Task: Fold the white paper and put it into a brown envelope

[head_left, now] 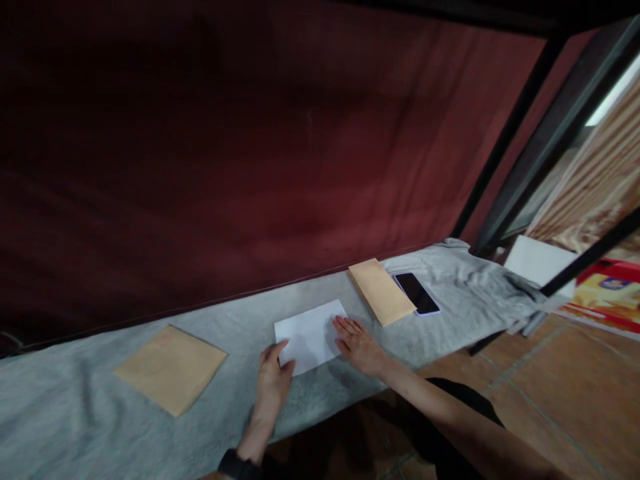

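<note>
A white sheet of paper (311,337) lies flat on the grey cloth in front of me, perhaps folded. At its left edge rests my left hand (273,377), thumb and fingers apart, touching the paper's corner. My right hand (359,347) lies flat over the right edge with fingers stretched out. To the right of the paper is a narrow tan envelope (383,292), its side close against a dark-screened phone (418,293) with a light purple case. Farther left lies a wider stack of tan envelopes (171,370).
Grey cloth (240,400) covers the long bench. A dark red wall panel (300,167) rises behind it. Black metal posts (510,140) stand at the right, near a red and yellow box (607,293) and a white board (540,261) above the tiled floor (560,387).
</note>
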{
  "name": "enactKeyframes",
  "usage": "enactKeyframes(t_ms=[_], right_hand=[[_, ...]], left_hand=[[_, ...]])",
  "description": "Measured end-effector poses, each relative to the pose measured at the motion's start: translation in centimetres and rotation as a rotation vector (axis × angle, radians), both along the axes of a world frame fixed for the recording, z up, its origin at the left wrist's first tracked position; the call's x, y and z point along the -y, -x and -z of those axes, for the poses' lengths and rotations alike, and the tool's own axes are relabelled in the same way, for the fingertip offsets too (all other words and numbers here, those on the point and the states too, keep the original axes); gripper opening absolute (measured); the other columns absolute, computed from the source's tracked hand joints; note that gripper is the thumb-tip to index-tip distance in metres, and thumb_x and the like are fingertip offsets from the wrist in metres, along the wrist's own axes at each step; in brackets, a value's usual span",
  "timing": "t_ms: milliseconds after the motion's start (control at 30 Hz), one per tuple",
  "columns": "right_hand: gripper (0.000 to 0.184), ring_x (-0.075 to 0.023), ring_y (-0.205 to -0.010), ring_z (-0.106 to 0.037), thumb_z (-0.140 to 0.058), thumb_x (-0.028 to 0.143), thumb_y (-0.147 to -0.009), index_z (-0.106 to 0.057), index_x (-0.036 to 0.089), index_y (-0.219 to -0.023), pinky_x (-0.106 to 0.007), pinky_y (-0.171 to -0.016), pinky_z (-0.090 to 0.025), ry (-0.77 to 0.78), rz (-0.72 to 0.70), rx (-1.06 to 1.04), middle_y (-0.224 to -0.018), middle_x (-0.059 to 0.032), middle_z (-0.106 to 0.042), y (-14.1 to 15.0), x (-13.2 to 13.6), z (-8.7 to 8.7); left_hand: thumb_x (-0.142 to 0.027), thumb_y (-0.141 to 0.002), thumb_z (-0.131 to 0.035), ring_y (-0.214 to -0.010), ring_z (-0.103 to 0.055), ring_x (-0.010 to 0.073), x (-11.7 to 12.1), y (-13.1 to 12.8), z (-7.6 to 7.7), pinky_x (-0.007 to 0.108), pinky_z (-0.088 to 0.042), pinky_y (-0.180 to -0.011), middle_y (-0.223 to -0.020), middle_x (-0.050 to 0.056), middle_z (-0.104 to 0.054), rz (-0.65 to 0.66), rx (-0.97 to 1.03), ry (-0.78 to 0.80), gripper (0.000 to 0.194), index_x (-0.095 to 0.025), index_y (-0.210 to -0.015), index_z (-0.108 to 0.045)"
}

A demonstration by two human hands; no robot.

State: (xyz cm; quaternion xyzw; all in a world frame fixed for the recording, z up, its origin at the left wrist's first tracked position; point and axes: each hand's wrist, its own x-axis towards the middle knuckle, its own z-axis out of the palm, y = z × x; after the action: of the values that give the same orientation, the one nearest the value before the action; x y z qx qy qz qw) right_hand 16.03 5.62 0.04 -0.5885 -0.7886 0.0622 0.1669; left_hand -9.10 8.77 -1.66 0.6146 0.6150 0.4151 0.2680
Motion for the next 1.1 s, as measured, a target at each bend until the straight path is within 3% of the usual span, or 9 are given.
enactKeyframes(t_ms=[167,333,467,567,800,1100], right_hand=[[0.051,-0.0224,-0.147,-0.036,-0.037,0.035,-0.106,-0.039,0.016,-0.153,-0.044,-0.122,-0.03,0.015,-0.158,-0.068,-0.158,-0.0097,-0.039,3.2,2.6,0.2],[0.05,-0.0232,-0.145,-0.038,-0.038,0.037,-0.106,-0.04,0.018,-0.152,-0.048,-0.122,-0.029,-0.034,-0.171,-0.049,-0.157,-0.0091,-0.041,3.9,4.2,1.3],[0.047,-0.0218,-0.143,-0.042,-0.035,0.031,-0.106,-0.043,0.016,-0.15,-0.045,-0.121,-0.032,-0.087,-0.125,-0.038,-0.154,-0.0096,-0.047,3.9,3.8,1.5],[0.05,-0.0228,-0.144,-0.04,-0.037,0.025,-0.104,-0.04,0.013,-0.152,-0.044,-0.121,-0.032,-0.135,-0.109,0.003,-0.154,-0.0114,-0.046,3.8,3.3,1.8],[0.051,-0.0218,-0.147,-0.036,-0.037,0.028,-0.105,-0.036,0.014,-0.154,-0.044,-0.122,-0.03,-0.203,-0.109,0.064,-0.158,-0.0095,-0.039,2.8,3.3,3.0],[0.056,-0.0236,-0.146,-0.037,-0.034,0.04,-0.106,-0.037,0.011,-0.153,-0.043,-0.122,-0.027,-0.162,0.032,0.092,-0.159,-0.0117,-0.038,-0.1,2.8,2.8]], left_hand=[[-0.023,-0.071,-0.063,-0.096,-0.068,0.0278,1.9,0.3,0.1,0.046,-0.058,-0.089,-0.11,0.015,-0.064,-0.03,-0.111,-0.002,0.04,-0.012,-0.109,-0.071],[-0.03,-0.094,-0.043,-0.133,-0.051,0.0339,3.8,-0.6,-1.1,0.053,-0.045,-0.109,-0.146,0.02,-0.049,-0.024,-0.438,-0.183,0.046,-0.014,-0.133,-0.06],[-0.036,-0.101,-0.032,-0.15,-0.029,0.0309,4.0,-4.2,-0.7,0.053,-0.034,-0.118,-0.16,0.019,-0.035,0.21,-0.616,-0.205,0.056,-0.01,-0.149,-0.042],[-0.039,-0.102,-0.029,-0.151,-0.027,0.0273,3.9,-6.3,0.3,0.052,-0.03,-0.121,-0.161,0.017,-0.035,0.312,-0.728,-0.147,0.06,-0.011,-0.154,-0.033],[-0.051,-0.1,-0.029,-0.151,-0.027,0.027,4.5,-5.2,0.8,0.049,-0.029,-0.122,-0.162,0.016,-0.031,0.275,-0.885,-0.131,0.069,-0.01,-0.155,-0.031],[-0.05,-0.1,-0.025,-0.15,-0.029,0.0296,4.1,-2.9,0.5,0.047,-0.029,-0.121,-0.16,0.021,-0.034,0.116,-0.96,-0.059,0.072,-0.001,-0.151,-0.037]])
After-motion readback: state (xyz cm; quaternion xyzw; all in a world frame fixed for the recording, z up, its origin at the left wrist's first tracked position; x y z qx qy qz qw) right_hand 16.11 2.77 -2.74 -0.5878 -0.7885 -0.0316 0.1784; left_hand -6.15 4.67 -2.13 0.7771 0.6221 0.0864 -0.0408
